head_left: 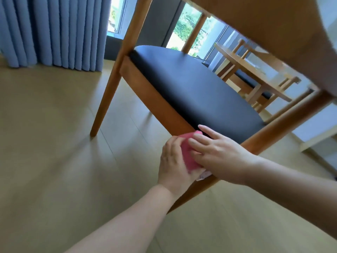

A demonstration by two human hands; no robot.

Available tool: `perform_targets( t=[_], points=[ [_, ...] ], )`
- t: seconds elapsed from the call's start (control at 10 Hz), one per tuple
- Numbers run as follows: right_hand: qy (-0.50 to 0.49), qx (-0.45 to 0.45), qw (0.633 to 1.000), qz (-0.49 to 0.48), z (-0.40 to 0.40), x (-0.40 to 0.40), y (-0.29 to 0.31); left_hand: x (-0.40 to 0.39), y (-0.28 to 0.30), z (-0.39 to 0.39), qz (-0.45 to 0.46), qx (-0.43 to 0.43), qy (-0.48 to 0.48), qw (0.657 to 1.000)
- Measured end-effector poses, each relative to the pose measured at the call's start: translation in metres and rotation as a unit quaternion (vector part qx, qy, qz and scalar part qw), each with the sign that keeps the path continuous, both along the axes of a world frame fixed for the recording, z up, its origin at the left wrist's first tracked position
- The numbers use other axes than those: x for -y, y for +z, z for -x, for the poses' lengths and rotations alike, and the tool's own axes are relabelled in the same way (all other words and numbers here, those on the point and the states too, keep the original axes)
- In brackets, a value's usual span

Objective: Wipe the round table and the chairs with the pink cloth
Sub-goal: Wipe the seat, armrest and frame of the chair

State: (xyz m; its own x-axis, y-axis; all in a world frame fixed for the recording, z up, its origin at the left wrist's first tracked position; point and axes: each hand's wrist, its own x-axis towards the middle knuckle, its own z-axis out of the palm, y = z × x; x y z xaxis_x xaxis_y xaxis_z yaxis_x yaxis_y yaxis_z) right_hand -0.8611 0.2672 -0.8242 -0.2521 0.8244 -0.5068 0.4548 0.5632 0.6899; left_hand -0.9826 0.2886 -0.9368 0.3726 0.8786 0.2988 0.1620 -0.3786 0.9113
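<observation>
The left hand (173, 161) grips the folded pink cloth (189, 152) against the wooden chair's (164, 105) frame, at the black seat's six o'clock edge; the right hand (217, 152) lies flat-fingered over it.

Looks like a home dining/living rm: wooden chair (182, 84) w/ black padded seat fills the centre, round wooden table (255, 70) w/ more chairs at approx 2 o'clock. Blue pleated curtains (51, 31) hang to the floor at 10–11 o'clock beside tall windows (184, 28) w/ greenery outside at 12. Pale wood-look floor (54, 143) runs throughout.
</observation>
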Motion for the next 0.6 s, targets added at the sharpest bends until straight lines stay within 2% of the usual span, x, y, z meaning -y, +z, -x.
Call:
perform_targets(
  t=[0.1, 0.2, 0.3, 0.5, 0.6],
  points=[
    [0.09, 0.037, 0.995, 0.0, 0.006, 0.0, -0.002, -0.024, -0.033, 0.024, -0.151, -0.154, -0.061, 0.975],
    [0.059, 0.096, 0.993, 0.041, 0.011, -0.003, -0.007, -0.075, -0.052, 0.068, -0.317, -0.334, -0.143, 0.876],
    [0.049, 0.058, 0.994, 0.073, 0.009, -0.013, -0.012, -0.117, -0.037, 0.107, -0.329, -0.393, -0.156, 0.844],
    [0.072, 0.089, 0.991, 0.072, 0.004, -0.031, -0.025, -0.138, -0.029, 0.156, -0.365, -0.418, -0.157, 0.817],
    [0.049, 0.089, 0.991, 0.084, 0.004, -0.036, -0.024, -0.141, -0.028, 0.166, -0.371, -0.416, -0.175, 0.812]
  ],
)
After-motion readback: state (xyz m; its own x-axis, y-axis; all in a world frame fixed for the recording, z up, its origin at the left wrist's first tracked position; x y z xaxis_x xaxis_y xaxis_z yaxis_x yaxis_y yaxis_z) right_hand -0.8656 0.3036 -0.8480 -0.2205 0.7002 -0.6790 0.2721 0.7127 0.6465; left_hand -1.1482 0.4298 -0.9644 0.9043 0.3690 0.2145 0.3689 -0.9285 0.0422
